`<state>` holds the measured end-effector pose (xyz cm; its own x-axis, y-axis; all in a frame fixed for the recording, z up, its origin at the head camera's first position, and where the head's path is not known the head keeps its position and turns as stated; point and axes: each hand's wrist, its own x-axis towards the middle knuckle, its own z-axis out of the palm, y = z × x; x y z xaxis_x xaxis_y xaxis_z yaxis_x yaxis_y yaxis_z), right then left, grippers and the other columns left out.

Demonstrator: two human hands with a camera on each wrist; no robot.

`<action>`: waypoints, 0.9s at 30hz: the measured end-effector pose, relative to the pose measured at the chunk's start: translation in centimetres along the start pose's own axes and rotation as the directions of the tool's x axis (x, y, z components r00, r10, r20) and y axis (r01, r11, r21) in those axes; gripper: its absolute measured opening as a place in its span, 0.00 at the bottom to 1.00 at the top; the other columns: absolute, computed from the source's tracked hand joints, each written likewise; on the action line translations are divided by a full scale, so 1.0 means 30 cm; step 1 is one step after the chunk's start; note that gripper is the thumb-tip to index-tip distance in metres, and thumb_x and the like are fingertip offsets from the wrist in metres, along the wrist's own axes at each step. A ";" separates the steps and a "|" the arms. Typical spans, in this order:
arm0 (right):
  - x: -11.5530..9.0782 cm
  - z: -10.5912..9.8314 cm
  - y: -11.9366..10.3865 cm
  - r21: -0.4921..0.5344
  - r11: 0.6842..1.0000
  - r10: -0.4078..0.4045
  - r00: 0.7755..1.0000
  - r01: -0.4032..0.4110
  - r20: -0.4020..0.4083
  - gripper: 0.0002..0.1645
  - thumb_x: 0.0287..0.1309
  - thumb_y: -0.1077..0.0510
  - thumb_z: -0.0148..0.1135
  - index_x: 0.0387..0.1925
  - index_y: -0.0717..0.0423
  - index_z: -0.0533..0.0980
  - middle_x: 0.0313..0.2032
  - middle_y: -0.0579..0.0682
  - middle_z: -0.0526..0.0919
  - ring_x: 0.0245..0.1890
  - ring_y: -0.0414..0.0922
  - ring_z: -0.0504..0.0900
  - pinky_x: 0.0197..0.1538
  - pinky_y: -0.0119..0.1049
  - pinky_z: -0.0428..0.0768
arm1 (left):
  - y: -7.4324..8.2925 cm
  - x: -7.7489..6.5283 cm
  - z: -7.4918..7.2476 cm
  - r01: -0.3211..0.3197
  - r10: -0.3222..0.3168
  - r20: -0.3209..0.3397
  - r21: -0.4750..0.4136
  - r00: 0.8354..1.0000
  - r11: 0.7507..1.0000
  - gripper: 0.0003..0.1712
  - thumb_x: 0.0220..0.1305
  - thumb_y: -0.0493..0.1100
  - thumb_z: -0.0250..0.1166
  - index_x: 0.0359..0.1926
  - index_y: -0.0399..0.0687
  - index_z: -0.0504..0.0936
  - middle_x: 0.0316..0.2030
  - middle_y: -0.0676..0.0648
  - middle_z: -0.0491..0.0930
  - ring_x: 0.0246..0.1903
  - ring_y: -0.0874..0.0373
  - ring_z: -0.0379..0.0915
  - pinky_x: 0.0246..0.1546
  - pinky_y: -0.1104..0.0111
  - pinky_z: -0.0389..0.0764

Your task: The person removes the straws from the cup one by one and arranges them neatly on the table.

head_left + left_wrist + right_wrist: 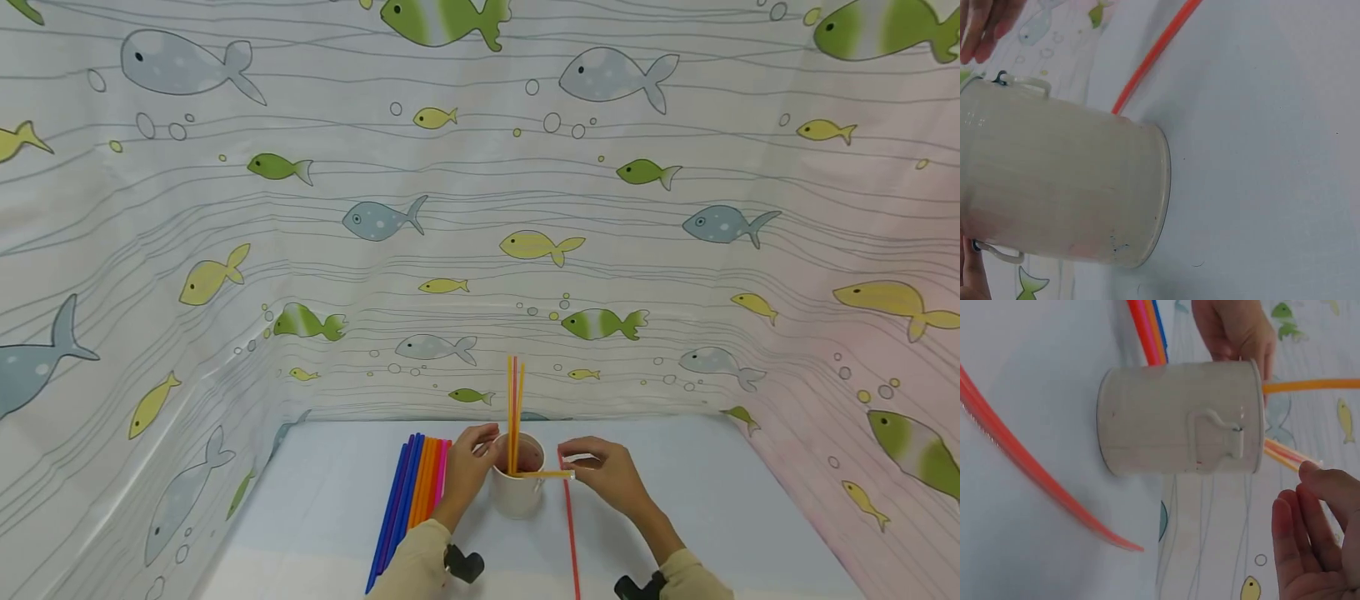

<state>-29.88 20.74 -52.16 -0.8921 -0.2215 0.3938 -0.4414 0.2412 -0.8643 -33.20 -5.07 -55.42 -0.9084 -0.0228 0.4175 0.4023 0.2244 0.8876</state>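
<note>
A cream two-handled mug (517,493) stands upright on the white tabletop. My left hand (471,467) holds its left side near the rim; in the left wrist view its fingers (974,275) are by one handle. Several orange and pink straws (513,408) rise from the mug, and an orange straw (546,474) leans out over the rim to the right. My right hand (603,471) is just right of the mug, its thumb and fingers apart beside that straw's end. A red straw (571,533) lies on the table below this hand.
Left of the mug lies a row of blue, purple, orange and pink straws (411,487), partly behind my left forearm. A fish-printed sheet (480,250) walls off the back and both sides of the table (300,533).
</note>
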 end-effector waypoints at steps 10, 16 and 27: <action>-0.044 0.092 -0.073 0.059 0.992 -0.116 0.992 0.112 0.054 0.18 0.50 0.64 0.74 0.45 0.55 0.84 0.45 0.56 0.85 0.48 0.52 0.82 0.51 0.37 0.82 | 0.021 -0.003 -0.003 0.011 -0.011 0.008 0.001 1.000 1.000 0.16 0.64 0.33 0.65 0.53 0.42 0.81 0.48 0.46 0.80 0.50 0.53 0.78 0.53 0.65 0.77; -0.068 0.132 -0.134 0.128 0.982 -0.141 0.989 0.135 0.035 0.15 0.51 0.67 0.71 0.44 0.59 0.84 0.43 0.61 0.84 0.44 0.55 0.83 0.50 0.38 0.82 | 0.005 -0.003 -0.001 0.026 -0.026 0.009 0.007 1.000 1.000 0.17 0.63 0.34 0.66 0.53 0.42 0.81 0.48 0.48 0.80 0.50 0.55 0.78 0.52 0.68 0.77; -0.058 0.182 -0.028 0.157 0.977 -0.141 0.990 0.142 -0.018 0.14 0.53 0.66 0.70 0.44 0.60 0.84 0.42 0.59 0.85 0.45 0.49 0.84 0.48 0.34 0.83 | -0.001 -0.003 0.001 -0.009 0.009 0.005 -0.004 1.000 1.000 0.17 0.63 0.33 0.65 0.53 0.43 0.81 0.48 0.47 0.80 0.51 0.54 0.78 0.52 0.67 0.77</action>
<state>-27.44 15.75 -53.82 -0.8223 -0.2366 0.5175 -0.5434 0.0562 -0.8376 -33.13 -5.05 -55.48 -0.9053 -0.0157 0.4246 0.4110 0.2210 0.8845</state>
